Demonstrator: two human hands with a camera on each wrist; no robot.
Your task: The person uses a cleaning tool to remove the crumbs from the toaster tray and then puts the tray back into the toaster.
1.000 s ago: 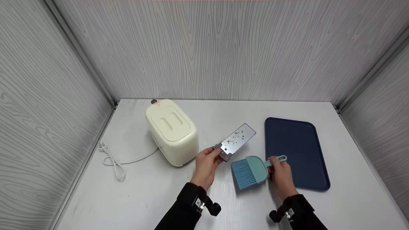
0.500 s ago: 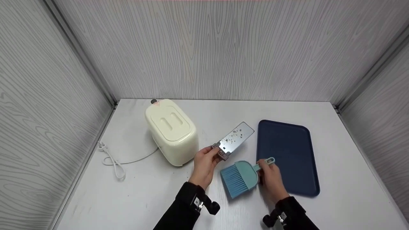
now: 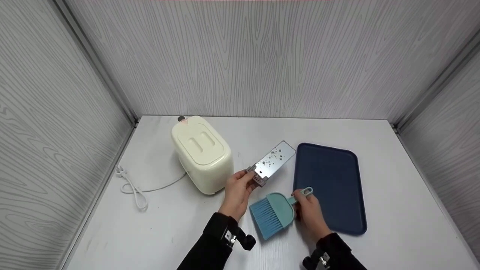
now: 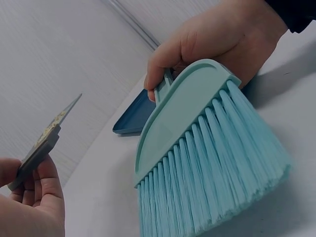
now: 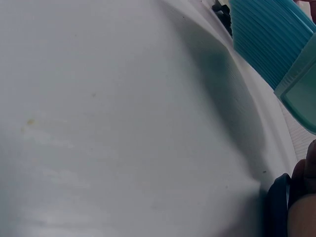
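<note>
Wood grain streaks grey walls (image 3: pixel 240 60) at top; below, a cream toaster (image 3: pixel 202 155), silver plate (image 3: pixel 273 161), teal brush (image 3: pixel 282 208) with blue bristles (image 3: pixel 266 219) and navy tray (image 3: pixel 330 187) stand out against a white desk (image 3: pixel 150 236).

Booth (image 3: pixel 45 131) with wood-grain walls (image 3: pixel 232 60)

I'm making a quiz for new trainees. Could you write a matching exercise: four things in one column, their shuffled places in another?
1. Cream rounded plastic box
2. Silver rectangular metal plate
3. Teal-green plastic brush with blue bristles
4. Navy-blue rectangular tray

A. In the right hand
B. Leftmost of the four, head view
C. Rightmost of the four, head view
D. In the left hand

Pairs: 1-B; 2-D; 3-A; 4-C
</note>
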